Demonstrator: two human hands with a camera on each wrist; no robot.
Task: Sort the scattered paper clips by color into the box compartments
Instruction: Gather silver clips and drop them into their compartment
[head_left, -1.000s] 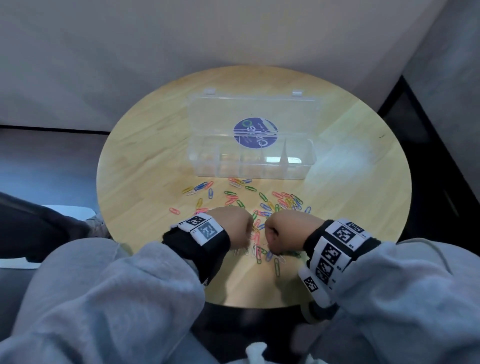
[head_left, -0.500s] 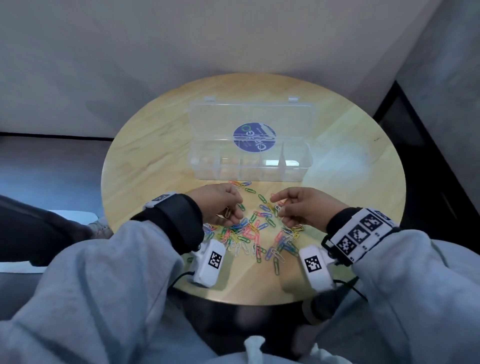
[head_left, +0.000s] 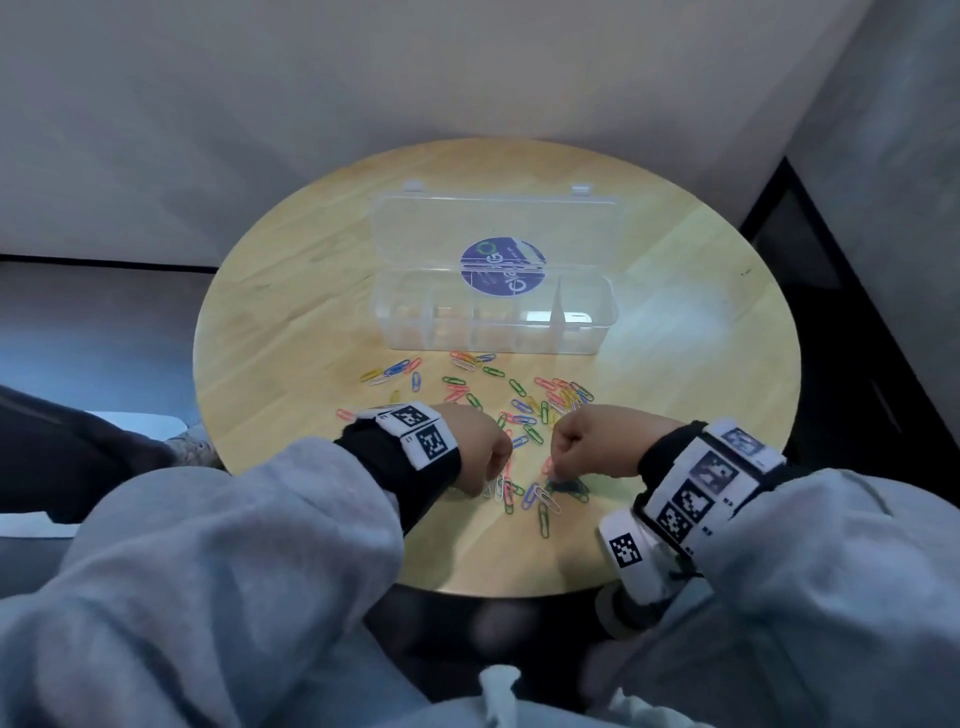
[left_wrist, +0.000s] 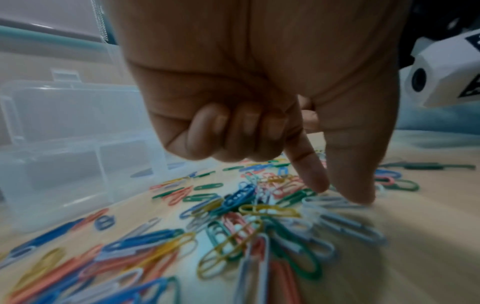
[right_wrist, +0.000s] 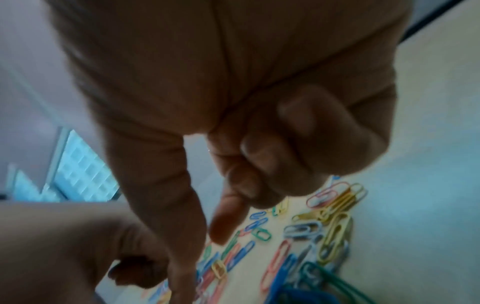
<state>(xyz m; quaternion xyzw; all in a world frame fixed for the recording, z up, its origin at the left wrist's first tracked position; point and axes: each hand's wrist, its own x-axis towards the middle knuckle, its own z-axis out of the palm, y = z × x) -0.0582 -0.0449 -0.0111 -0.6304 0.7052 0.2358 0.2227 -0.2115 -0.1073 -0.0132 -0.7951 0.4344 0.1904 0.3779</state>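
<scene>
Two hands: I see both low over the near part of the clip pile, knuckles up, close together.
Left hand: three fingers curled in, forefinger and thumb pointing down, tips touching white clips; I cannot tell if one is pinched.
Right hand: same pose above the clips; its grip is too blurred for me to judge.
Clips: scattered multicoloured wire paper clips lie on the round pale wooden table, between hands and box.
Box: clear plastic compartment box stands beyond the clips, lid open, purple round sticker on it.
In the way: my grey sleeves and tagged wrist bands hide the nearest clips.
</scene>
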